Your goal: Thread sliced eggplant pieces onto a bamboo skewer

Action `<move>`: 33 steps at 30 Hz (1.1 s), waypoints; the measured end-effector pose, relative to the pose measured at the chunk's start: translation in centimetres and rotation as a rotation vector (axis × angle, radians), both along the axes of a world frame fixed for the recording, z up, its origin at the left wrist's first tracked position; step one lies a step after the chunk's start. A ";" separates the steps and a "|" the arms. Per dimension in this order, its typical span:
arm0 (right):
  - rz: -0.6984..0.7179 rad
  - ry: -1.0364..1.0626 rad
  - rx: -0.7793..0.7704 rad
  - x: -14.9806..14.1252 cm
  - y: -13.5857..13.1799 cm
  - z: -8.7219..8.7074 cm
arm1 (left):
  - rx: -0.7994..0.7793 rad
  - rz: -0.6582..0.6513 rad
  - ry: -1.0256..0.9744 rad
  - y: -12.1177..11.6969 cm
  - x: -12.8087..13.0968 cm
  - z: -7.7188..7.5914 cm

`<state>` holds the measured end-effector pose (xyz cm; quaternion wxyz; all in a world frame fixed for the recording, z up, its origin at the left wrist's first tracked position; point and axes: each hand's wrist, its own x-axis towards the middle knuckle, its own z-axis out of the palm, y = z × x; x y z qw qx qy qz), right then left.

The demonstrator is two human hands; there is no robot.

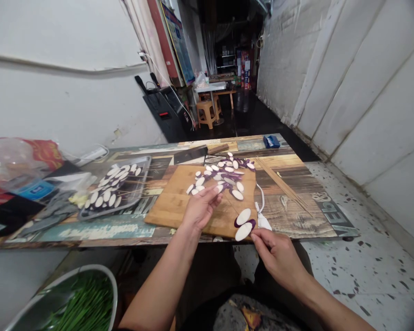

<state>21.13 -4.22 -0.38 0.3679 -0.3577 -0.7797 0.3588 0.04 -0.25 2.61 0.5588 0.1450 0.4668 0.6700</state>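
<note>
My left hand [200, 208] rests on the wooden cutting board [172, 202], and its fingertips pinch a white eggplant slice [219, 188] at the edge of a pile of purple-skinned slices [224, 174]. My right hand [275, 255], at the table's near edge, grips a thin bamboo skewer. Two eggplant slices [243, 223] are threaded on that skewer, which rises toward the board. A metal tray [143, 184] to the left carries several finished eggplant skewers [110, 186].
A cleaver [193, 153] lies behind the board. Loose bamboo skewers [283, 184] lie right of it, with a blue packet [271, 141] further back. Plastic bags [17, 170] crowd the table's left end. A bowl of green chives [86, 301] sits on the floor below.
</note>
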 end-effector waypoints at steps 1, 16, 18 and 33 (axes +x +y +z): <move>0.000 -0.001 -0.003 0.0 0.0 0.0 | -0.003 0.004 0.000 0.0 0.0 0.0; -0.014 -0.007 -0.027 -0.2 -0.2 0.1 | -0.002 -0.016 0.055 -0.3 0.1 -0.1; -0.022 -0.011 -0.031 -0.1 -0.2 0.3 | -0.001 -0.009 0.071 -0.3 0.2 0.0; -0.077 -0.007 -0.079 -0.9 0.1 0.3 | 0.007 0.013 0.056 -0.9 0.9 -0.4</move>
